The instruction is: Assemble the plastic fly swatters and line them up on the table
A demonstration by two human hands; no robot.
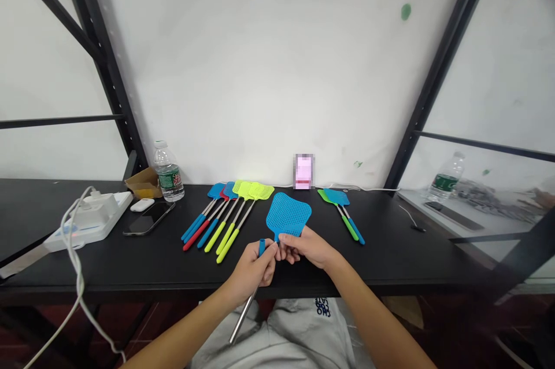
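Note:
A blue fly swatter head (288, 214), dotted with small holes, is tilted up above the front of the black table. My right hand (309, 246) pinches its neck between thumb and fingers. Close against it, my left hand (255, 268) is closed around a metal rod (243, 318) that slants down toward my lap; a blue end piece (262, 247) pokes out above the fist. The fingertips of both hands meet at the swatter's neck, and they hide how the rod and head relate. Several fly swatters (232, 235) with blue, red and yellow-green handles lie fanned out to the left.
Green and blue swatters (347, 223) lie on the right. Leftward are a power strip (93, 224) with white cables, a phone (150, 218), a white case (142, 205), a water bottle (168, 172) and a cardboard box (144, 183). A blurred-out card (304, 171) leans on the wall.

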